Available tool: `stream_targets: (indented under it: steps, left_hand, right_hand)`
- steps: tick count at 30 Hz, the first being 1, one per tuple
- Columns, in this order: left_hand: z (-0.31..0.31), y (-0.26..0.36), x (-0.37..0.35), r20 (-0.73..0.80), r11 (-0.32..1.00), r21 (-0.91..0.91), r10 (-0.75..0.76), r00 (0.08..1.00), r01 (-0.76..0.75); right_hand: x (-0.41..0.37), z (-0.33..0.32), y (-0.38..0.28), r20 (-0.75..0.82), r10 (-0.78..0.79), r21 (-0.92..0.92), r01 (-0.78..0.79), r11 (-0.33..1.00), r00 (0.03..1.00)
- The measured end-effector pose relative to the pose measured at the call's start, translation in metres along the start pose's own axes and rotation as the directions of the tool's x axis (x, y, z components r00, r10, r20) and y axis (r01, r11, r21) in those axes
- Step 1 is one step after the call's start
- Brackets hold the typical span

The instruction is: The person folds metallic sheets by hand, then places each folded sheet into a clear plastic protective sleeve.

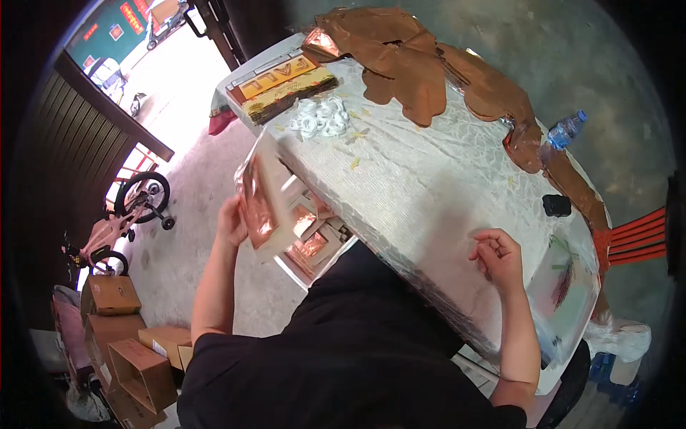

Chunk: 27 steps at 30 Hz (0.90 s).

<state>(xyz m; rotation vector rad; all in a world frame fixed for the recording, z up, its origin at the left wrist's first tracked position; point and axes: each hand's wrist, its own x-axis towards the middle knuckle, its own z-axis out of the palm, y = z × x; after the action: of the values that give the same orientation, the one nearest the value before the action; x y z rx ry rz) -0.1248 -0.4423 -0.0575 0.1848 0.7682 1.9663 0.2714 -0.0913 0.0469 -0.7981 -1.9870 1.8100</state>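
My left hand (232, 220) grips the edge of a clear plastic packet (263, 196) with a shiny copper-coloured sheet inside, left of the table's edge. Below the packet, a white container (299, 279) holds more copper-coloured packets (313, 245). My right hand (498, 256) hovers over the near right part of the table (400, 193), its fingers curled; whether anything small is between them cannot be made out. A bundle of white rings or ribbon (319, 118) lies beside a stack of yellow printed packs (289, 89).
Brown shaped sheets (400, 61) run along the far table edge. A water bottle (567, 130), a black object (557, 206) and clear plastic bags (561, 286) lie at the right. Cardboard boxes (143, 372) and a small bicycle (107, 232) stand on the floor at left.
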Motion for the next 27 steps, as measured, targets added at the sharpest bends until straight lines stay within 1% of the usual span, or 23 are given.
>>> stream_targets:
  steps: [1, 2, 3, 4, 5, 6, 7, 8, 9, 10, 11, 12, 14, 15, 16, 18, 20, 21, 22, 24, 25, 26, 27]
  left_hand:
    - [-0.031, -0.006, -0.010, 0.044, 0.998, -0.040, -0.047, 0.998, 0.049]
    - [-0.094, -0.024, -0.016, -0.249, 0.997, 0.045, 0.079, 0.965, -0.070]
    - [-0.152, -0.040, -0.019, -0.068, 0.996, -0.085, 0.009, 0.998, -0.015]
    - [-0.099, -0.060, -0.024, -0.598, 0.996, 0.078, 0.082, 0.798, -0.045]
    - [-0.169, -0.072, -0.034, -0.080, 0.989, 0.134, -0.057, 0.995, 0.067]
    - [-0.223, -0.104, -0.037, -0.294, 0.998, -0.055, -0.050, 0.955, 0.036]
    - [-0.186, -0.130, -0.028, -0.694, 0.999, -0.030, -0.010, 0.720, -0.015]
    - [-0.187, -0.146, -0.024, -0.712, 0.988, 0.119, 0.018, 0.702, 0.095]
    - [-0.208, -0.161, -0.018, -0.632, 0.988, 0.138, 0.038, 0.774, 0.064]
    - [-0.211, -0.169, -0.011, -0.546, 0.987, 0.155, 0.056, 0.836, 0.035]
    - [-0.215, -0.175, -0.007, -0.521, 0.991, 0.127, 0.021, 0.853, 0.053]
    - [-0.217, -0.179, -0.004, -0.516, 0.990, 0.126, 0.018, 0.857, 0.055]
    - [-0.203, -0.173, 0.007, -0.702, 0.974, 0.178, 0.027, 0.711, 0.139]
    - [-0.225, -0.172, 0.014, -0.766, 0.932, 0.254, 0.031, 0.642, 0.258]
    - [-0.215, -0.170, 0.017, -0.838, 0.876, 0.327, 0.096, 0.538, 0.354]
    - [-0.181, -0.162, 0.020, -0.839, 0.899, 0.285, 0.067, 0.540, 0.332]
    - [-0.169, -0.164, 0.019, -0.785, 0.736, 0.474, 0.104, 0.610, 0.484]
    - [-0.201, -0.178, 0.028, -0.757, 0.611, 0.562, 0.110, 0.644, 0.557]
    - [-0.187, -0.179, 0.027, -0.645, 0.510, 0.685, 0.091, 0.759, 0.521]
    - [-0.105, -0.161, 0.034, -0.621, 0.569, 0.583, -0.148, 0.770, 0.580]
    - [-0.080, -0.151, 0.039, -0.616, 0.565, 0.590, -0.145, 0.774, 0.576]
    - [-0.058, -0.141, 0.045, -0.366, 0.403, 0.810, -0.222, 0.904, 0.427]
    - [-0.032, -0.128, 0.049, -0.103, 0.250, 0.948, -0.339, 0.935, 0.195]
  right_hand:
    - [0.000, 0.000, 0.002, 0.000, -0.001, 0.003, 0.001, 1.000, 1.000]
    - [0.000, -0.002, 0.005, 0.003, 0.002, 0.015, -0.002, 1.000, 1.000]
    - [0.002, -0.003, 0.007, 0.005, 0.001, 0.024, -0.001, 1.000, 1.000]
    - [0.004, -0.003, 0.008, 0.003, -0.003, 0.025, 0.003, 1.000, 1.000]
    - [0.005, -0.003, 0.010, -0.005, -0.025, 0.035, 0.025, 0.999, 1.000]
    - [0.005, -0.002, 0.011, -0.013, -0.045, 0.042, 0.045, 0.998, 0.999]
    - [0.005, -0.002, 0.010, -0.014, -0.044, 0.036, 0.044, 0.998, 0.999]
    - [0.006, -0.002, 0.009, -0.034, -0.033, 0.028, 0.034, 0.999, 0.999]
    - [0.007, -0.002, 0.009, -0.054, -0.022, 0.021, 0.023, 1.000, 0.998]
    - [0.007, -0.002, 0.010, -0.058, -0.019, 0.020, 0.020, 1.000, 0.998]
    - [0.007, -0.002, 0.013, -0.064, -0.027, 0.009, 0.027, 1.000, 0.998]
    - [0.008, -0.003, 0.013, -0.071, -0.042, -0.003, 0.042, 0.999, 0.997]
    - [0.009, -0.003, 0.011, -0.076, -0.037, 0.004, 0.038, 0.999, 0.996]
    - [0.009, -0.002, 0.011, -0.070, -0.024, 0.013, 0.025, 1.000, 0.997]
    - [0.009, -0.002, 0.011, -0.076, -0.031, 0.011, 0.032, 0.999, 0.997]
    - [0.009, -0.002, 0.013, -0.066, -0.052, 0.008, 0.053, 0.999, 0.996]
    - [0.008, -0.002, 0.011, -0.070, -0.046, 0.006, 0.046, 0.999, 0.997]
    - [0.008, -0.002, 0.011, -0.073, -0.036, 0.010, 0.037, 0.999, 0.997]
    - [0.008, -0.001, 0.012, -0.078, -0.043, 0.013, 0.044, 0.999, 0.996]
    - [0.008, -0.001, 0.015, -0.131, -0.066, -0.021, 0.064, 0.998, 0.989]
    - [0.008, -0.001, 0.016, -0.138, -0.071, -0.019, 0.069, 0.997, 0.988]
    - [0.008, -0.002, 0.016, -0.144, -0.060, -0.004, 0.060, 0.998, 0.988]
    - [0.009, -0.003, 0.016, -0.145, -0.051, 0.009, 0.053, 0.999, 0.988]
